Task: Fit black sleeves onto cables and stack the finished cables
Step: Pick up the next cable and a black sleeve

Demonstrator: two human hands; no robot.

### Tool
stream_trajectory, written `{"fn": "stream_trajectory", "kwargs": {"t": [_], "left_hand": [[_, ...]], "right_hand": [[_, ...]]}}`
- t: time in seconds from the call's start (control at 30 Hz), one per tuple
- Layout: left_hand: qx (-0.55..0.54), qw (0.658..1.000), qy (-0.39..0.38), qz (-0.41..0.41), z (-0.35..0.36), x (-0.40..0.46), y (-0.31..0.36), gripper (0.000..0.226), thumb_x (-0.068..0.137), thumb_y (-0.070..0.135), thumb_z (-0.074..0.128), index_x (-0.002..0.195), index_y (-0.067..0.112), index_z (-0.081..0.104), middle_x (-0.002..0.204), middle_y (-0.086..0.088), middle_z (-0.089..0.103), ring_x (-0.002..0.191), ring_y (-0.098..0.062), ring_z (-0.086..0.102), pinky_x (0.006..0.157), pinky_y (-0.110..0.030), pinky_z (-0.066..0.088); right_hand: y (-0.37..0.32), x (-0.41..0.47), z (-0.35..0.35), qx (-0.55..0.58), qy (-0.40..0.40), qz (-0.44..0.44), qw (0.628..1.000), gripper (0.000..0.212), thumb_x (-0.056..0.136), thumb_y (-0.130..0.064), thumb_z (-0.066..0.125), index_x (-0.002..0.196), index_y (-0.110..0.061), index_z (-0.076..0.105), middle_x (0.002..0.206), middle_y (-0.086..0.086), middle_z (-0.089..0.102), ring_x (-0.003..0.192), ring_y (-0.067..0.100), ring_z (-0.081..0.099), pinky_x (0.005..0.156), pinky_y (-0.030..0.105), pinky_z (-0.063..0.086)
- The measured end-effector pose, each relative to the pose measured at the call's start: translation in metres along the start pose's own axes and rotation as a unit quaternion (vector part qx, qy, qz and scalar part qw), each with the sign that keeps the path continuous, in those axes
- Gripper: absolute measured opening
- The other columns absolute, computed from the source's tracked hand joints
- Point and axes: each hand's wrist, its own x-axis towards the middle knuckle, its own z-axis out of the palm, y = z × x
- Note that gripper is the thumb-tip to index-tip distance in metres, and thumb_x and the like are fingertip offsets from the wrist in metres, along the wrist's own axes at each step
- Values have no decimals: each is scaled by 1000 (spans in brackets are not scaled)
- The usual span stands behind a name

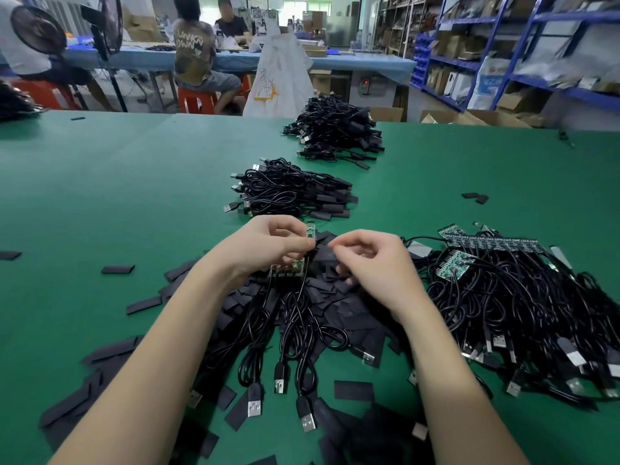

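Observation:
My left hand point(268, 245) pinches a small green circuit board point(310, 229) at the end of a black cable, held upright above a strip of joined boards point(288, 268). My right hand point(372, 260) has its fingers curled and pinches a black sleeve point(323, 255) just right of the board. Cables with USB plugs point(285, 333) hang down from the boards toward me. Loose flat black sleeves point(335, 297) lie heaped under both hands. Two stacks of sleeved cables lie beyond: a near stack point(292, 191) and a far stack point(335, 129).
A big pile of cables with bare green boards point(513, 297) lies to the right. Stray sleeves point(117, 269) dot the green table point(117, 182). Behind it are seated people, red stools, a blue table, fans and blue shelving.

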Motion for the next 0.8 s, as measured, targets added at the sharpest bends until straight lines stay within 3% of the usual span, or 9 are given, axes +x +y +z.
{"fn": "stream_trajectory", "kwargs": {"t": [0.07,0.17,0.27,0.37,0.47,0.6,0.8], "left_hand": [[-1,1000,3,13,6,1,0,16,90,12,74,79,17,64,70,-1,60,65,-14,50,64,-19,46],[-25,999,-14,16,13,1,0,14,91,10,73,81,14,64,66,-3,58,57,-12,50,61,-17,47],[-70,997,-26,12,17,2,-1,12,92,8,71,82,12,65,74,-6,62,63,-9,64,72,-20,56],[-128,991,-46,3,19,1,-2,13,93,6,68,81,12,65,74,-3,65,68,-8,68,70,-17,55],[-143,988,-55,-5,21,2,-2,11,92,7,68,84,12,64,76,-3,64,69,-10,69,70,-17,56],[-149,987,-57,-9,21,2,-2,10,93,6,68,85,12,65,81,-7,65,72,-12,70,72,-18,57],[-174,982,-67,-24,25,0,-1,6,93,6,66,92,11,68,86,-4,74,78,-14,74,73,-18,58]], "right_hand": [[-3,-1,-7,123,-27,22,992,17,94,-8,68,86,-19,78,80,6,76,76,20,77,64,24,59],[-3,0,-10,219,-45,31,974,13,96,-7,67,92,-12,77,84,8,78,85,26,77,70,25,61],[0,0,-11,288,-85,15,954,9,86,-12,78,94,-14,79,92,7,77,88,25,76,78,25,60],[2,-1,-12,269,-107,-25,957,23,80,-9,82,101,-17,79,104,8,78,91,24,75,83,26,58],[5,-1,-10,228,-90,-52,968,23,83,-1,79,103,-14,78,102,10,78,91,28,76,86,29,59],[4,-1,-9,212,-74,-54,973,22,81,-5,82,100,-16,80,100,10,79,91,28,76,88,33,60],[4,-1,-11,247,-28,-35,968,17,74,-9,86,89,-15,82,93,9,79,83,18,76,75,21,58]]}}
